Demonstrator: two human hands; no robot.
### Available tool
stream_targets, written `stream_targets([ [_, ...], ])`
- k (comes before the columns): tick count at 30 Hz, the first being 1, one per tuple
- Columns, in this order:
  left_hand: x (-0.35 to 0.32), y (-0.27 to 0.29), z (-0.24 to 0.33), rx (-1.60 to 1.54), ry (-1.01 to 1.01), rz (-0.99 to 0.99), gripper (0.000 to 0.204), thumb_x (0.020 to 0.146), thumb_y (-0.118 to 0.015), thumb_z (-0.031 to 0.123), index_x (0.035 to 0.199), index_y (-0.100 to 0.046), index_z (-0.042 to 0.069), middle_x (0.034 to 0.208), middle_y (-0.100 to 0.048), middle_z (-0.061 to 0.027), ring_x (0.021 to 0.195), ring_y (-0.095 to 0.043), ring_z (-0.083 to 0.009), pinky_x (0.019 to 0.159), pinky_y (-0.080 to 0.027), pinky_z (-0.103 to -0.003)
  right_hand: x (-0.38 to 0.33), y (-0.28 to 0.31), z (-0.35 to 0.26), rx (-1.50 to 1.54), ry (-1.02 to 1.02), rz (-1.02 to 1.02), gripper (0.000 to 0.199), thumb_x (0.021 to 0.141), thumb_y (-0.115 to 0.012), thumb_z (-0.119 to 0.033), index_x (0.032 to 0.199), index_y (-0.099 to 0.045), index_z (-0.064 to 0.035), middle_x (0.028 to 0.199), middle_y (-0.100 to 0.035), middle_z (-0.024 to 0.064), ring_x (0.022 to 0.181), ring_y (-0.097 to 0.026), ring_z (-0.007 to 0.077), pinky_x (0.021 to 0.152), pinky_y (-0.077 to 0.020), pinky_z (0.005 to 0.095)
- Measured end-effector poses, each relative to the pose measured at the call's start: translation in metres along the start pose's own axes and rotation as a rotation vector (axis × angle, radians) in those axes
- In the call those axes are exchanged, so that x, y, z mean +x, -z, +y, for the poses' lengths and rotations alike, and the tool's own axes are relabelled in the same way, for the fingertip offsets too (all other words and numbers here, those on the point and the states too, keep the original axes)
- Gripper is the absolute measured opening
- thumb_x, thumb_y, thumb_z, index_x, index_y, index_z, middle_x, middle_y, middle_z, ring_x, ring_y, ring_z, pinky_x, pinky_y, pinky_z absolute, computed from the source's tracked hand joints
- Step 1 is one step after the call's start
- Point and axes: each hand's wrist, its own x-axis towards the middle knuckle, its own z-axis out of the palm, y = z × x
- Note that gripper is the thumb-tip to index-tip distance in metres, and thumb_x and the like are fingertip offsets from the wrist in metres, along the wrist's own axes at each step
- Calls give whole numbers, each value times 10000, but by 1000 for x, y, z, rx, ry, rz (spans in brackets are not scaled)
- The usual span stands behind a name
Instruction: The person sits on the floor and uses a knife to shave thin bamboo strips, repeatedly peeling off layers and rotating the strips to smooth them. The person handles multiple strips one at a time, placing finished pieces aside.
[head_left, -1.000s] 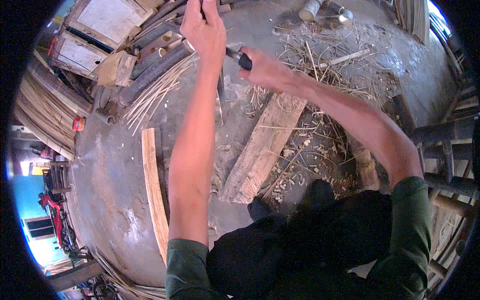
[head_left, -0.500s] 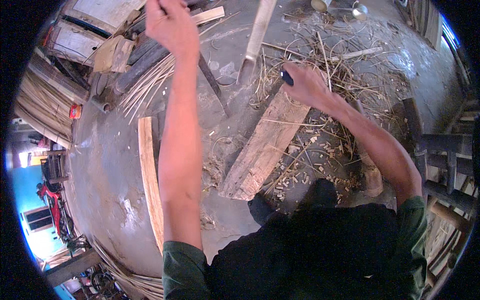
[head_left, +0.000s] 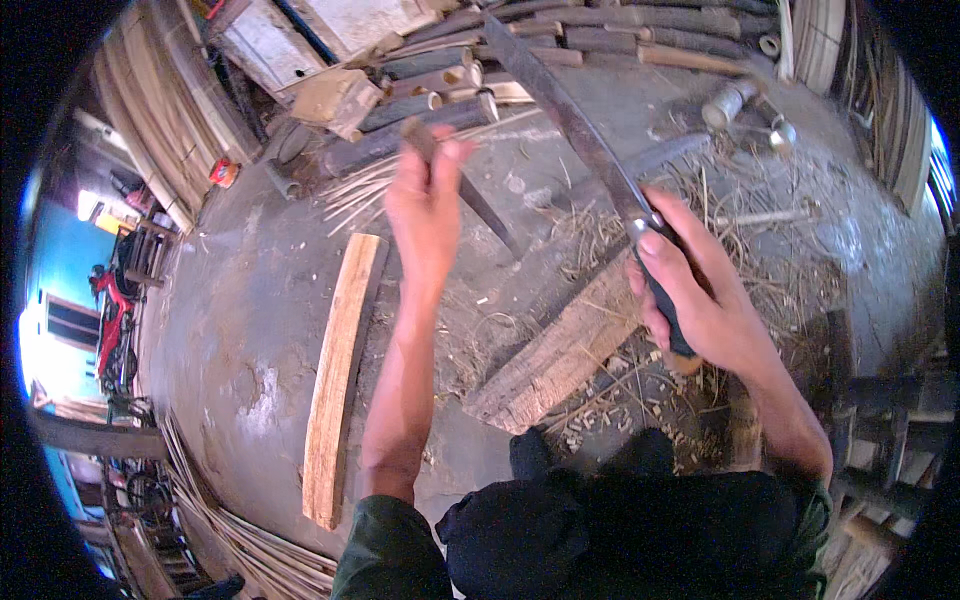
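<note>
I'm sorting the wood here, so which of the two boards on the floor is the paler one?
The long narrow plank left of the left arm; the thick board between the arms is darker and rougher.

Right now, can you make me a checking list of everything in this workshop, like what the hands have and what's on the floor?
Surface: grey concrete floor, dusty, strewn with shavings.
Job's things: long knife, dark blade raised, black handle; dark strip held at a slant; rough wooden block lying below both.
Clutter: pale plank flat on the floor; thin splints; stacked dark poles; chips and straw.
Grippers: left hand closed on the strip; right hand closed on the knife handle.
Cables: nothing seen.
Surroundings: bundled slats at left; red motorbike outside.
</note>
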Motion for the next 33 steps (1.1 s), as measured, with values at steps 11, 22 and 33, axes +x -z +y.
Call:
stream_targets([
  [11, -54, 9, 24, 160, -5, -257, 134, 898, -667, 114, 991, -689, 20, 614, -556, -114, 563, -476, -91, 544, -451, -278, -18, -26, -27, 93, 58, -169, 452, 1036, -411, -274, 1434, -337, -74, 776, -521, 72, 482, -485, 99, 424, -393, 232],
  [22, -57, 10, 22, 159, -42, -315, 133, 903, -656, 105, 959, -647, -15, 671, -497, -223, 579, -337, -201, 531, -434, -320, -19, -29, -27, 134, 8, -178, 427, 1034, -429, -239, 1410, -362, -49, 746, -484, 34, 473, -462, 75, 416, -384, 227],
  [33, -51, 12, 25, 223, -93, -406, 246, 907, -656, 205, 1052, -659, 6, 871, -637, -244, 709, -570, -392, 675, -510, -383, -15, -37, -6, -423, 342, -45, 387, 1015, -449, -197, 1367, -388, -49, 791, -559, 146, 693, -621, 264, 659, -484, 361],
])
